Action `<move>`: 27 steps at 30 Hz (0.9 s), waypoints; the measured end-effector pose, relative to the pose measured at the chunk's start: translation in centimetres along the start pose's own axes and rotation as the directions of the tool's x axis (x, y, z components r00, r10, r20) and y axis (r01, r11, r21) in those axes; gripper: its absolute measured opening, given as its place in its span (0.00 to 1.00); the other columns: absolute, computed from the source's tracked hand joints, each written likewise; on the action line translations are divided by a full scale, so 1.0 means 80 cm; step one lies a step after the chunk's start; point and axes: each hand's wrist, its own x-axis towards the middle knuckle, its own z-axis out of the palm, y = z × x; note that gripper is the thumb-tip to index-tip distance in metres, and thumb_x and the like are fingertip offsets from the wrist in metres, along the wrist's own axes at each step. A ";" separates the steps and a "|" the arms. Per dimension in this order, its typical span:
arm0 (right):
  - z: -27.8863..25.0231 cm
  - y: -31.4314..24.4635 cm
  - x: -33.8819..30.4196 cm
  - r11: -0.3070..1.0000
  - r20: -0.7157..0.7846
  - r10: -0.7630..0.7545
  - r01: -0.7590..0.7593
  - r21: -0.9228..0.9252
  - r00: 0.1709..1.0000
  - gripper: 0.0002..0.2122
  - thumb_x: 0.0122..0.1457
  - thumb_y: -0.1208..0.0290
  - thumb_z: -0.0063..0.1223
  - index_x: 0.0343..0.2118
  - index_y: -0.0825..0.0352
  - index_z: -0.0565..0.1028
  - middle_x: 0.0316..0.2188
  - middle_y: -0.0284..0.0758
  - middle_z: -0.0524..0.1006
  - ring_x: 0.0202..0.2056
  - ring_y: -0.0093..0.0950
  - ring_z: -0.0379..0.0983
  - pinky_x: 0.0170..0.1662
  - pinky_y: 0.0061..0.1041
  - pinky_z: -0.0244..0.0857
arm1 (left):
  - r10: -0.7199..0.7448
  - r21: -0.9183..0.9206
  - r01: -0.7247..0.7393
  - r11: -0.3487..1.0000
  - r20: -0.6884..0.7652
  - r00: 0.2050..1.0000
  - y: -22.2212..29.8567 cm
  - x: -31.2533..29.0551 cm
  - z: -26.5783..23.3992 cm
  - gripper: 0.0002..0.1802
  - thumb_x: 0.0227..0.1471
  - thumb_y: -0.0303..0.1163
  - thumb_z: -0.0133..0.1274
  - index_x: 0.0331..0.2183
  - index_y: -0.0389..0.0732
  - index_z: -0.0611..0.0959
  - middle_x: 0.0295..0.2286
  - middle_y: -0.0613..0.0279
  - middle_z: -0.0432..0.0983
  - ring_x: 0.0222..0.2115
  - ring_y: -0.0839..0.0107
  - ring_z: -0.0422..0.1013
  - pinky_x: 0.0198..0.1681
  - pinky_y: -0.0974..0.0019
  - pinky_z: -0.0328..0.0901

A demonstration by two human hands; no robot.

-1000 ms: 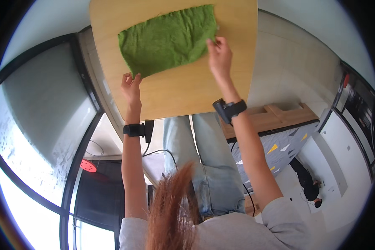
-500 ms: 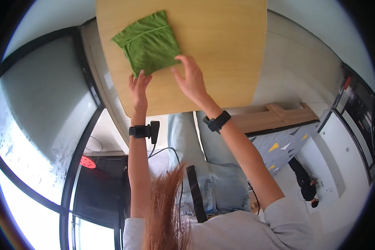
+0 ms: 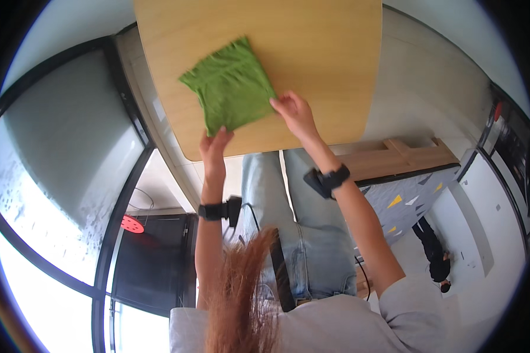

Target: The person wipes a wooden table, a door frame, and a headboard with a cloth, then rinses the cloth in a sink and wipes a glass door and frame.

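While the left hand [image 3: 215, 146] pinches the near corner of a green cloth [image 3: 232, 88], the right hand [image 3: 296, 113] pinches its right-hand corner. The cloth (slightly blurred) lies over the wood-coloured tabletop [image 3: 327, 59]; black straps [image 3: 217, 210] circle both wrists.

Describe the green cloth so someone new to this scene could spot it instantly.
Look to the light wood-toned, round-cornered table at the top of the view. On it, left of centre, a bare left hand and bare right hand touch the near corners of a wrinkled, roughly square green cloth. Its green sets it apart from the tan table and faded blue denim jeans.
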 end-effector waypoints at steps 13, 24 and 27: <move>-0.004 -0.055 -0.045 0.991 -0.093 -0.111 0.117 0.060 0.989 0.11 0.54 0.74 0.55 0.39 0.67 0.69 0.31 0.36 0.75 0.33 0.26 0.74 0.39 0.26 0.68 | 0.160 0.193 -0.136 0.972 -0.117 0.980 0.022 -0.036 0.011 0.11 0.56 0.34 0.47 0.36 0.36 0.75 0.32 0.56 0.75 0.39 0.62 0.72 0.40 0.61 0.69; 0.040 -0.013 0.015 0.531 0.209 -0.542 0.524 -0.666 0.814 0.18 0.46 0.76 0.57 0.43 0.62 0.71 0.47 0.40 0.65 0.47 0.42 0.65 0.48 0.37 0.62 | 0.339 0.863 -0.499 -0.075 0.493 0.802 -0.016 0.045 0.043 0.39 0.44 0.37 0.58 0.58 0.56 0.62 0.59 0.61 0.50 0.59 0.58 0.49 0.60 0.45 0.43; 0.030 -0.001 0.009 0.626 0.147 -0.508 0.481 -0.614 0.848 0.17 0.45 0.78 0.57 0.41 0.62 0.71 0.44 0.40 0.66 0.45 0.42 0.66 0.46 0.36 0.63 | 0.391 0.872 -0.478 -0.102 0.478 0.787 -0.034 0.040 0.050 0.38 0.45 0.38 0.56 0.58 0.56 0.62 0.57 0.59 0.53 0.55 0.56 0.53 0.57 0.48 0.46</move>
